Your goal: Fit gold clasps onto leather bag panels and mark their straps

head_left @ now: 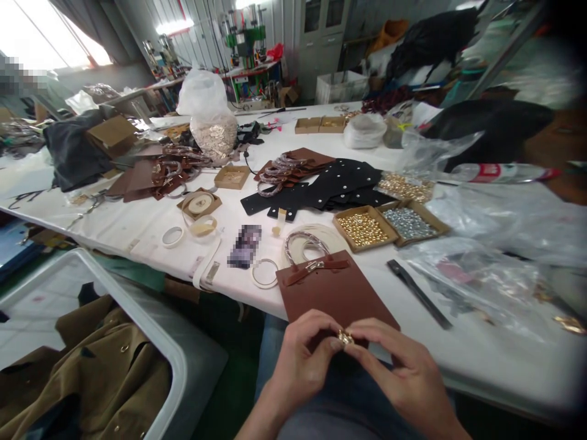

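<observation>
Between the fingertips of both hands is a small gold metal piece [345,337]. My left hand [308,354] pinches it from the left, and my right hand [400,360] pinches it from the right. Just beyond the fingers, a brown leather panel [337,293] lies at the table's front edge, with a strap, a metal clasp [315,266] and a plastic-wrapped handle [306,239] at its far end. The hands cover part of the panel's near edge.
Beyond the panel stand boxes of gold studs [364,231] and silver studs [409,221]. A dark flat bar [419,294] lies to the right, beside plastic bags [477,275]. A grey bin [177,360] holding brown material stands at the lower left.
</observation>
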Demonstrator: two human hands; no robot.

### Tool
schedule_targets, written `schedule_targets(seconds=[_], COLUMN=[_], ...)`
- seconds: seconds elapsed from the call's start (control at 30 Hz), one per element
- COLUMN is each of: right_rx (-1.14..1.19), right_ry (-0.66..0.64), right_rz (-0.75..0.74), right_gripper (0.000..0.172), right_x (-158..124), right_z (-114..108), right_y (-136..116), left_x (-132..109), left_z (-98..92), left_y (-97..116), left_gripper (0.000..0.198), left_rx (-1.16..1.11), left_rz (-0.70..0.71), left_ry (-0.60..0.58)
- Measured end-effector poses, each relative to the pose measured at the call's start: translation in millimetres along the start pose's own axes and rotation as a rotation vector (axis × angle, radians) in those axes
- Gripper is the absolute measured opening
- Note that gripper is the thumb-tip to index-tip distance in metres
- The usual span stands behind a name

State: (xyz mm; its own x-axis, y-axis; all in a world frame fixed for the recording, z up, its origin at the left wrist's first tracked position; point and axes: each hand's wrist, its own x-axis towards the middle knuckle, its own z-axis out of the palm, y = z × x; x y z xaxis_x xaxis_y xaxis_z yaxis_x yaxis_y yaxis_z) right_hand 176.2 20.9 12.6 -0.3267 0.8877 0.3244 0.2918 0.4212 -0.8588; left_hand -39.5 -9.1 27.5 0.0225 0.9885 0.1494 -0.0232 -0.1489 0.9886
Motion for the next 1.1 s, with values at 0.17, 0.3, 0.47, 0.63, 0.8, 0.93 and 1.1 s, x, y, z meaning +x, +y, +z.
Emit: schedule_targets(seconds=[0.17, 0.3, 0.47, 0.63, 0.8, 0.93, 1.1], right_rx=[-0.016, -0.015, -0.007, 0.011, 0.017, 0.019, 0.021], right_ry=[0.026, 0.034, 0.043, 0.033, 0.033, 0.033, 0.037], right_rz=[-0.026, -0.025, -0.028, -0.024, -0.026, -0.026, -0.004], right_gripper=[0.012, 0.012, 0.012, 0.011, 0.011, 0.009, 0.007], right_x=[-2, -1, 1, 0, 1, 0, -2], right_z=[0, 1, 4, 7, 8, 9, 10], right_y=[-2, -5, -9, -10, -11, -11, -10], left_x=[0, -1, -2, -3, -6, -7, -7], left_z=[-2.0, -3.4, -3.4, -3.5, -5.0, -5.4, -4.7], left_y=[1, 0, 1, 0, -2, -4, -3], left_gripper=[0.011, 0.011, 0.011, 0.011, 0.014, 0.014, 0.013], left_rx=[0.036, 0.05, 0.048, 0.056, 0.075, 0.076, 0.061], left_rz=[0.081, 0.103, 0.129, 0.157, 0.178, 0.182, 0.179], left_ry=[-0.013, -0.007, 0.02, 0.051, 0.06, 0.053, 0.066])
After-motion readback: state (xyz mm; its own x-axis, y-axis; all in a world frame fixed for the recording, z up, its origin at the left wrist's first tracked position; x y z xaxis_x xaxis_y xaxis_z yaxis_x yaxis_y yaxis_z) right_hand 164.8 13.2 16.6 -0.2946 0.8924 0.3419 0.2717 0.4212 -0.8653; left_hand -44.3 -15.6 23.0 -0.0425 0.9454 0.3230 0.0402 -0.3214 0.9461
